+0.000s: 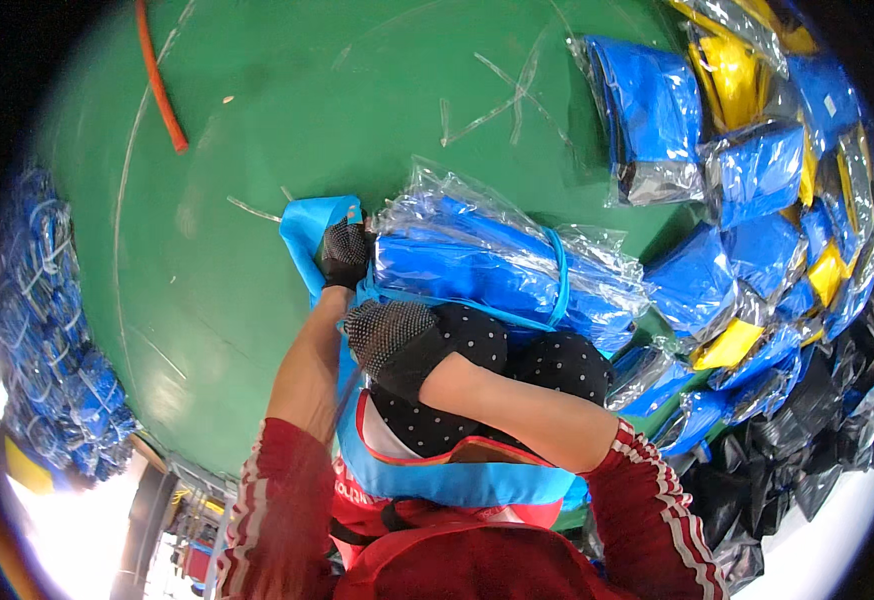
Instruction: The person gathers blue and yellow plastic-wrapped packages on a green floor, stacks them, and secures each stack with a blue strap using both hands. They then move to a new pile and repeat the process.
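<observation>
A long bundle of blue folded packs in clear plastic (467,260) lies across in front of my knees. A light-blue strip (561,285) loops around its right part and runs along its near side. At the bundle's left end, my left hand (345,252), in a black dotted glove, is closed on a wider piece of this light-blue strip. My right hand (394,342), gloved alike, is closed just nearer to me, beside my left wrist and above my knee. What its fingers grip is hidden. More light-blue material hangs below the hands towards my lap.
Blue and yellow packs in clear plastic (757,180) are heaped on the right, with black plastic packs (782,430) nearer. Tied blue bundles (57,340) are stacked on the left. An orange-red tube-like strip (160,80) lies on the green floor (287,100).
</observation>
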`<act>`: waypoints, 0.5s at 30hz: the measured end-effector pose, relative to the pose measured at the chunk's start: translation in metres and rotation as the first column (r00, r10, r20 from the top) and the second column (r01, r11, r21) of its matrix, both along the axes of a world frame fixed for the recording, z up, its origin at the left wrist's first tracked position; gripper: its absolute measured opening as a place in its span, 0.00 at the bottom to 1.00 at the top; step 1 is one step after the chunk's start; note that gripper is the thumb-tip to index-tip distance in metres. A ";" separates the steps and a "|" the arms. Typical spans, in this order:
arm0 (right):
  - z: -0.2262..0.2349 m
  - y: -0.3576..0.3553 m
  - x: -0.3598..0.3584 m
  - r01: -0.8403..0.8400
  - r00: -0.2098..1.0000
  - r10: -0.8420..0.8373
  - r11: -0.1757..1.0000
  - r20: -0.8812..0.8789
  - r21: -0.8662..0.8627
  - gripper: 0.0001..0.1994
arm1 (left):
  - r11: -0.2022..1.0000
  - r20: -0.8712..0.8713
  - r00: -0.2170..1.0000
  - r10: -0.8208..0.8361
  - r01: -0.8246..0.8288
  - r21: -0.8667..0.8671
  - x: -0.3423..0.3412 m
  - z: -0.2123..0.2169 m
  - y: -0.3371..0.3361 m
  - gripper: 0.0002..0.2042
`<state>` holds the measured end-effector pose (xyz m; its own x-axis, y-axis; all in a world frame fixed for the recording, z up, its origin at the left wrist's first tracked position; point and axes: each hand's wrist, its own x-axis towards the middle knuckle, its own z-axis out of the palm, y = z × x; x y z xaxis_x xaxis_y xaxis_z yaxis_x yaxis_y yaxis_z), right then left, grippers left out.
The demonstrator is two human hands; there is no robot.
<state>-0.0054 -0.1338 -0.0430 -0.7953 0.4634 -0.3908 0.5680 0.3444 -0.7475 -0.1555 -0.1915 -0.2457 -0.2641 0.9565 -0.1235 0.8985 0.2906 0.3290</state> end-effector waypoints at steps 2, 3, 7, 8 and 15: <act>-0.004 0.002 -0.002 -0.103 0.989 0.109 0.993 0.104 -0.056 0.08 | 0.995 -0.013 0.997 -0.074 0.074 0.063 -0.008 -0.030 -0.012 0.13; -0.006 0.003 -0.004 -0.143 0.980 0.145 0.989 0.135 -0.024 0.08 | 0.995 0.000 0.997 -0.081 0.081 0.063 -0.013 -0.039 -0.017 0.13; 0.006 0.009 -0.002 -0.169 0.985 0.170 0.985 0.032 -0.035 0.09 | 0.998 0.177 0.983 -0.056 0.061 -0.024 -0.022 -0.023 -0.013 0.14; 0.014 0.012 0.006 -0.200 0.980 0.201 0.978 0.007 -0.060 0.09 | 0.998 0.243 0.969 -0.049 0.059 -0.032 -0.022 -0.004 -0.008 0.15; 0.066 0.017 0.205 0.893 0.317 -0.917 0.374 -0.241 -0.249 0.09 | 0.957 0.137 0.982 -0.131 0.089 0.275 0.016 0.157 0.010 0.18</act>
<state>0.1998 -0.1171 0.0229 0.0375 0.9563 -0.2901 0.2499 -0.2900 -0.9238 -0.1394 -0.1820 -0.0886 -0.1532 0.9821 0.1094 0.8534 0.0757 0.5157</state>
